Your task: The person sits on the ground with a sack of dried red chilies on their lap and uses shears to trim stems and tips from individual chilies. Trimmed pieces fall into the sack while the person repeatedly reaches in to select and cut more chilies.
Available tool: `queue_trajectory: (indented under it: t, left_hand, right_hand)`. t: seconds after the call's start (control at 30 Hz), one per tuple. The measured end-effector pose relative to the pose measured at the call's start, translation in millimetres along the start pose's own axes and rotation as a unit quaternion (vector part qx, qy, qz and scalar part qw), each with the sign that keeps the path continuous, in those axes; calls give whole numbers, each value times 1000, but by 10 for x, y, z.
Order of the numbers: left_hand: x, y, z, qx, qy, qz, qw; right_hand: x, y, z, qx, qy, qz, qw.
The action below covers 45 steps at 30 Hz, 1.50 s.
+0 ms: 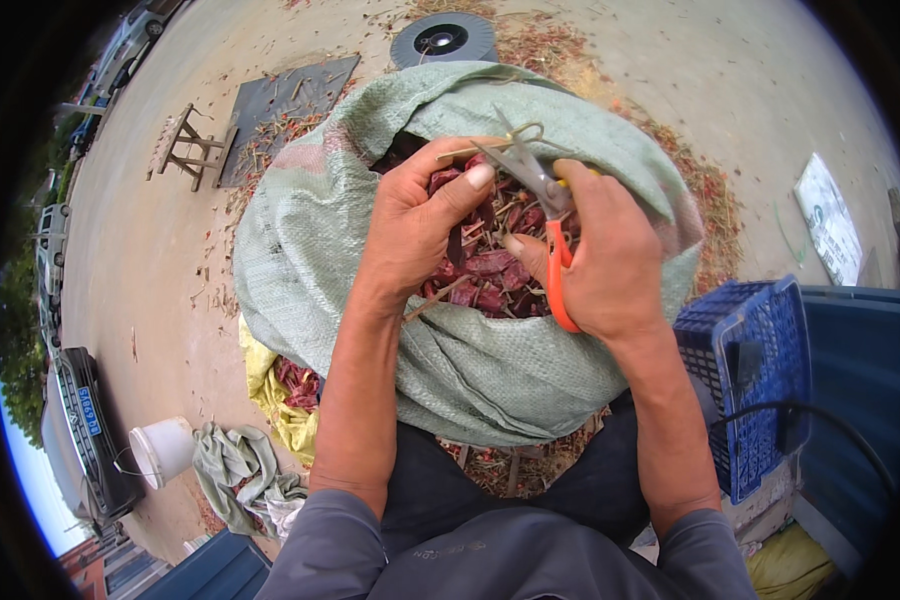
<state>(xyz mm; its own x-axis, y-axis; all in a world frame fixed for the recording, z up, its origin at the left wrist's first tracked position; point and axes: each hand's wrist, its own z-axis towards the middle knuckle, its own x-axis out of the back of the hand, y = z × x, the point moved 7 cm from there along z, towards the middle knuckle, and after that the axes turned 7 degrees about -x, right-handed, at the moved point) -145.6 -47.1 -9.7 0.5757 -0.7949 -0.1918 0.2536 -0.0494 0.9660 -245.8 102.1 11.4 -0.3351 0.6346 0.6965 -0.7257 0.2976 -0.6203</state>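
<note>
A pale green woven sack (pixel 307 247) stands before me, its rim rolled outward around a heap of dried red chili peppers (pixel 495 274) mixed with stalks. Over its mouth, my left hand (pixel 427 210) pinches a dried pepper (pixel 442 180) and a thin straw-coloured stem between thumb and fingers. Scissors with orange handles (pixel 559 277) are in my right hand (pixel 619 247). Their metal blades stand apart, pointing up and left, close beside the left fingertips. A curled stem piece (pixel 529 133) shows at the blades. The right fingers partly cover the handles.
A blue plastic crate (pixel 750 375) stands at right with a black cable in front. At left are a yellow sack (pixel 262 375), a white bucket (pixel 161 450) and a small wooden stool (pixel 195 146). A grey reel (pixel 444 41) lies beyond the sack. Parked vehicles line the far left.
</note>
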Motion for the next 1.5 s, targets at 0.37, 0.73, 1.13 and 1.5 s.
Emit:
queue_trajectory:
  t: [0.37, 0.73, 1.13, 1.5]
  left_hand:
    - [56, 17, 1, -14, 21, 15, 1000]
    - [37, -31, 9, -3, 6, -36, 999]
    - [55, -47, 23, 10, 15, -62, 998]
    - [57, -112, 73, 29, 33, -124, 991]
  right_hand:
    - [-2, -24, -3, 23, -27, -72, 997]
    - [-15, -11, -11, -20, -90, -24, 995]
    - [15, -16, -12, 5, -79, -76, 994]
    - [30, -51, -10, 29, -20, -93, 995]
